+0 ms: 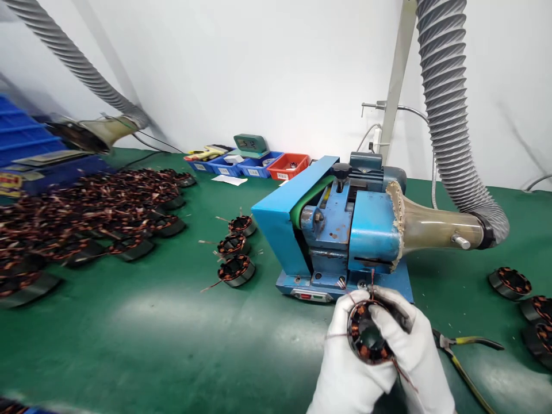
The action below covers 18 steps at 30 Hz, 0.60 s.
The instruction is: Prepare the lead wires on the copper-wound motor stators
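Both my hands wear white gloves and hold one motor stator (365, 352), a dark ring with copper windings, in front of the blue machine. Its open face is turned up toward me, and thin wire leads stick out around it. My left hand (347, 371) wraps the ring's left and lower side. On the right side my right hand (416, 339) grips it, thumb across the ring's opening. One lead at the top points toward the slot in the machine's blue guard (374, 227); whether they touch, I cannot tell. Cutting pliers (472, 340) with yellow-green handles lie beside my right hand.
Three stators (236, 270) stand in a column left of the machine. A large heap of stators (90, 207) covers the table's left, with several more (511, 283) at far right. Small bins (288, 165) line the wall. A grey hose (444, 86) joins the machine's funnel (440, 227).
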Available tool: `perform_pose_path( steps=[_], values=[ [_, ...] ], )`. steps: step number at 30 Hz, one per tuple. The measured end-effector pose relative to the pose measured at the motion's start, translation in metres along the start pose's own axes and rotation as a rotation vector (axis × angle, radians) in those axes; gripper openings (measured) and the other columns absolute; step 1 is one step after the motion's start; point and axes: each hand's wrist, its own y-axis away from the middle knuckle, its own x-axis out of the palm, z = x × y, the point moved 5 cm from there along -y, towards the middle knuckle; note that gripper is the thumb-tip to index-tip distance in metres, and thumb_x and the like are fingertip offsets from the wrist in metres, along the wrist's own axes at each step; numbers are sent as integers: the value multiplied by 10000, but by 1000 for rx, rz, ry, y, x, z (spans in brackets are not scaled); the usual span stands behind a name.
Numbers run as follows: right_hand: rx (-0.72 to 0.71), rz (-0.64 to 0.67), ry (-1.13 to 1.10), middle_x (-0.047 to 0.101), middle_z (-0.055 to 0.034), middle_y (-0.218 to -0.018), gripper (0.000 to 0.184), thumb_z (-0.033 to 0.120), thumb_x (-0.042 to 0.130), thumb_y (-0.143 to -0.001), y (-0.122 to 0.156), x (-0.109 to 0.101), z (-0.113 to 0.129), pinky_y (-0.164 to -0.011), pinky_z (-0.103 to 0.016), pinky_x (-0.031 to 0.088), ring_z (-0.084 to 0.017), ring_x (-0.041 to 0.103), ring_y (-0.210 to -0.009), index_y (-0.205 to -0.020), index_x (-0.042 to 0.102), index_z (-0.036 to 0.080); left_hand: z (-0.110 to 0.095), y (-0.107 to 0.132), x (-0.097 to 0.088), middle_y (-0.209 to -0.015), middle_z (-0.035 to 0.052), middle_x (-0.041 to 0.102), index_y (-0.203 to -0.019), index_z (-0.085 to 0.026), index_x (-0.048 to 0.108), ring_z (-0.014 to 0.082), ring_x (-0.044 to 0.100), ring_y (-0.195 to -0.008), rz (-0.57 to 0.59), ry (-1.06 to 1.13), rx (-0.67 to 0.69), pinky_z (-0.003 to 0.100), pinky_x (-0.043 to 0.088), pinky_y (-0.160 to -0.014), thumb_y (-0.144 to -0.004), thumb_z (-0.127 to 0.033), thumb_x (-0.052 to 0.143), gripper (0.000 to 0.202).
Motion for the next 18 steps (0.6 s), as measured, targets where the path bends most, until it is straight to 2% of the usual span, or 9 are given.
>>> perform_pose_path(
  steps=[1, 3, 6, 11, 18],
  values=[
    [-9, -17, 8, 747, -55, -953, 237, 359, 758, -673, -3, 2, 0, -848, -360, 523, -254, 672, -907, -875, 755, 235, 1, -5, 2, -833, 52, 666, -794, -202, 568, 227, 672, -848, -29, 16, 10, 369, 543, -804, -675, -354, 674, 220],
    [-12, -21, -5, 744, -48, -972, 226, 369, 725, -715, -13, 6, 1, -868, -363, 510, -246, 669, -922, -899, 748, 239, 1, -13, 7, -896, 42, 669, -851, -212, 553, 210, 669, -859, -67, 27, 51, 334, 541, -809, -572, -247, 735, 335],
    [-6, -29, -21, 747, -62, -950, 236, 390, 711, -734, -25, 8, 3, -856, -373, 513, -253, 675, -899, -883, 750, 211, 0, -20, 14, -988, 40, 660, -932, -223, 520, 200, 657, -895, -39, -1, 125, 309, 530, -841, -448, -104, 740, 545],
    [14, -40, -49, 756, -70, -897, 293, 414, 714, -735, -27, 4, 3, -784, -364, 550, -254, 683, -844, -906, 750, 179, -3, -23, 19, -1004, 40, 635, -959, -219, 459, 193, 646, -892, 12, -89, 181, 308, 527, -841, -438, -66, 697, 593],
    [16, -75, -89, 757, -72, -846, 314, 418, 712, -733, -26, 4, 7, -764, -359, 559, -249, 688, -791, -890, 751, 149, -8, -23, 25, -1004, 56, 634, -948, -226, 449, 217, 647, -903, 35, -128, 205, 356, 523, -850, -453, -91, 683, 563]
  ],
)
